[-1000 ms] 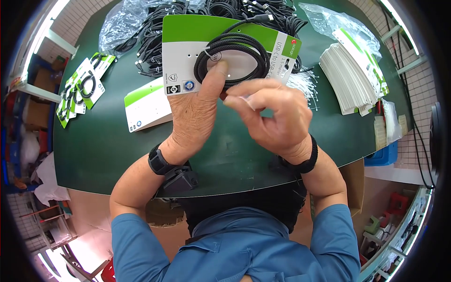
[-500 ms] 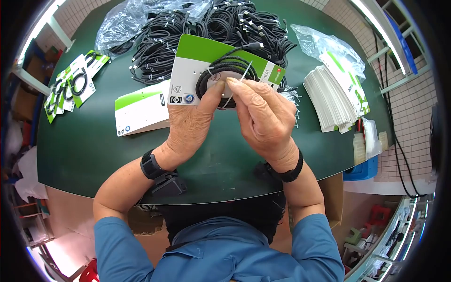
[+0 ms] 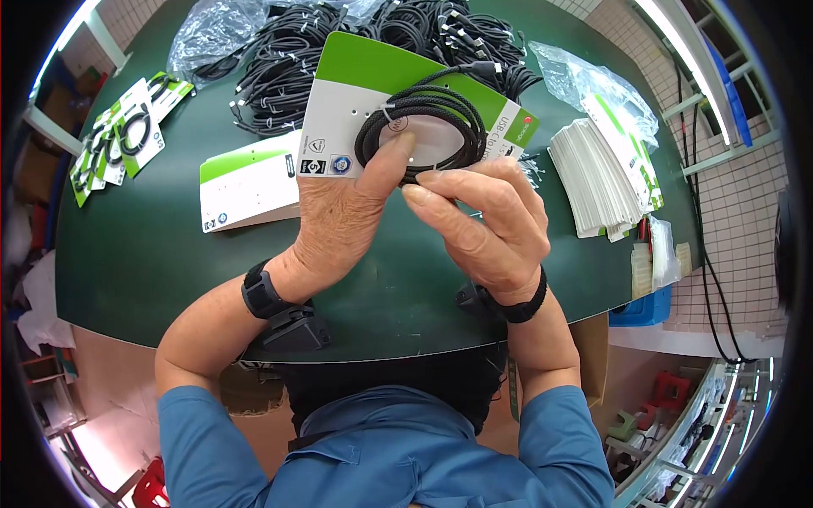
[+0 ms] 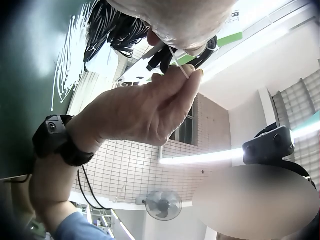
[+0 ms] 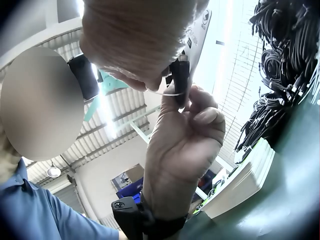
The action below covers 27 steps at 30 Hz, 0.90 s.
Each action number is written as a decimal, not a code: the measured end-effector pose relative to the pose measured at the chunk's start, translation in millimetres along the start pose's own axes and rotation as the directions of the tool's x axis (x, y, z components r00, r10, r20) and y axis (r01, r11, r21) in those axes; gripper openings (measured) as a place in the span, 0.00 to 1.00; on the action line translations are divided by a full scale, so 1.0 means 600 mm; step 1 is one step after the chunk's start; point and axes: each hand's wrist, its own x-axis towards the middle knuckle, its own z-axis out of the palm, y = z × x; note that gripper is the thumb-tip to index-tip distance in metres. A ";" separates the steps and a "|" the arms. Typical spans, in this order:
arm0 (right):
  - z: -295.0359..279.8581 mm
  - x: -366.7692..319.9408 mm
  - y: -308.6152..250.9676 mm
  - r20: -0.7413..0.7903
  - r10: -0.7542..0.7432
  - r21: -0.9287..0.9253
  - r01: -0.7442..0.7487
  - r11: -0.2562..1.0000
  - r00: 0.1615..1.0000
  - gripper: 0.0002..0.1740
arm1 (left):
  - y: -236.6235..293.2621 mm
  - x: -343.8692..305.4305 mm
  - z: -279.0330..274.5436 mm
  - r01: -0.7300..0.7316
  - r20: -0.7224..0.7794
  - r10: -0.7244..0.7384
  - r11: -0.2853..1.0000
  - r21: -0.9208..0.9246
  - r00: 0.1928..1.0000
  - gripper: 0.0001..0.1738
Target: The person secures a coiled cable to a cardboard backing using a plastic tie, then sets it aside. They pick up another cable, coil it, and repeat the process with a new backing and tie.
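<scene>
A green and white card (image 3: 339,110) is held up with a coiled black braided cable (image 3: 440,106) lying on its face. My left hand (image 3: 347,203) grips the card's lower edge, its thumb over the coil. At the coil's lower side, my right hand (image 3: 495,220) has thumb and fingertips close together. In the left wrist view the right hand (image 4: 145,105) pinches a thin white tie (image 4: 178,62). That tie (image 5: 167,94) also shows in the right wrist view, beside a black connector (image 5: 180,75) behind the card.
Behind the card lies a heap of black cables (image 3: 288,68). Blank cards (image 3: 250,190) are stacked at left, more cards (image 3: 593,178) at right. Finished-looking cards with cables (image 3: 127,140) lie far left. Plastic bags (image 3: 584,76) and white ties (image 3: 532,169) are on the green table (image 3: 169,271).
The card has risen and moved slightly right, then tilted a little. My right fingertips have gone from the front of the coil to its lower edge; the white tie no longer crosses the coil's front.
</scene>
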 end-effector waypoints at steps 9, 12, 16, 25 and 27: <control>0.019 -0.024 0.013 -0.123 0.031 0.154 -0.012 0.988 0.992 0.22 | 0.005 -0.001 -0.004 0.112 -0.009 -0.112 0.994 0.003 0.994 0.13; 0.018 -0.024 0.013 -0.129 0.031 0.157 -0.011 0.988 0.991 0.22 | 0.004 -0.002 -0.004 0.096 0.000 -0.096 0.995 0.022 0.995 0.13; 0.011 -0.016 0.009 -0.110 0.014 0.078 -0.005 0.997 0.994 0.22 | 0.003 -0.002 -0.002 0.108 -0.012 -0.108 0.994 -0.015 0.994 0.13; 0.009 -0.010 0.005 -0.126 0.026 0.058 -0.019 0.998 0.992 0.23 | 0.003 -0.003 -0.007 0.068 0.013 -0.069 0.996 0.052 0.998 0.11; 0.009 -0.011 0.005 -0.123 0.030 0.057 -0.024 0.998 0.992 0.23 | 0.002 -0.003 -0.007 0.062 0.025 -0.064 0.996 0.071 0.998 0.11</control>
